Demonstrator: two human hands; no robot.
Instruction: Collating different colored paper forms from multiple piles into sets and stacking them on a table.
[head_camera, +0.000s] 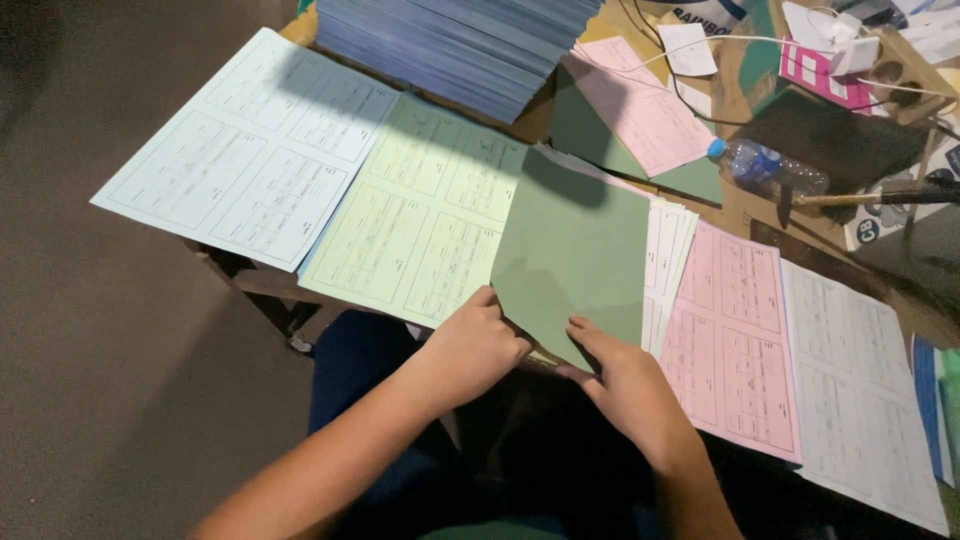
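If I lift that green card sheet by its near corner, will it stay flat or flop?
The green card sheet probably flexes: both hands, left hand and right hand, already bend its corner. It looks light, and may slide over the stacked white forms beneath.

A single view from a camera worn on the person's head, looking steeply down and slightly forward. It sits close above the left hand (470, 345) and right hand (625, 375), whose forearms enter from the bottom edge. The tabletop (745, 210) runs slantwise from upper left to lower right, and bare floor (120, 350) fills the left side. No second view overlaps it.
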